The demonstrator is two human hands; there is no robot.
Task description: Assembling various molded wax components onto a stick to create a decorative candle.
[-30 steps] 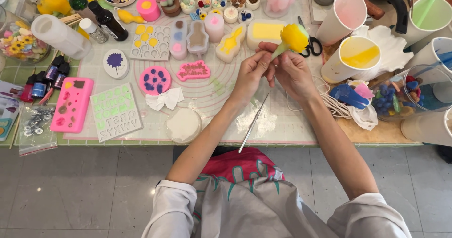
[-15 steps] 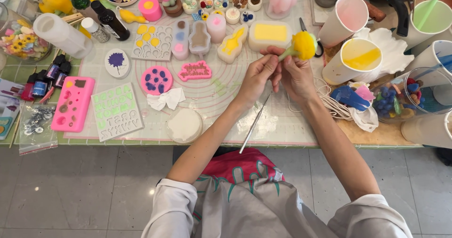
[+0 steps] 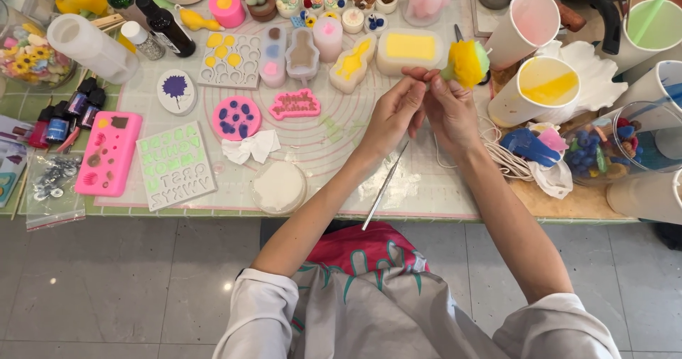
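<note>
My left hand (image 3: 393, 117) and right hand (image 3: 449, 110) meet over the far middle of the pale work mat with printed rings (image 3: 323, 142), both forearms reaching away from my body, wrists nearly touching. Both hands are closed in a pinch around the short stem of a fuzzy yellow pompom-like flower with green at its base (image 3: 467, 62), which stands just past my right fingertips, lifted clear of the mat and close to the rectangular translucent mould filled with yellow (image 3: 410, 47). A thin silver metal tool (image 3: 385, 185) runs from under my left palm back toward the near table edge; whether that hand grips it or it merely lies beneath I cannot tell.

Step in hand, as I judge it: shaping or fixing the flower head on its stem, the fingertips working at the join. The next move calls for a light, steady pinch, so the soft head is not crushed, and for keeping it away from the white paper cup holding yellow liquid (image 3: 534, 89) just right of it.

Left on the mat lie a round pink mould with blue spots (image 3: 236, 117), a pink lettered mould (image 3: 294, 104), a green letter mould (image 3: 174, 165) and a white round disc (image 3: 278, 187).
</note>
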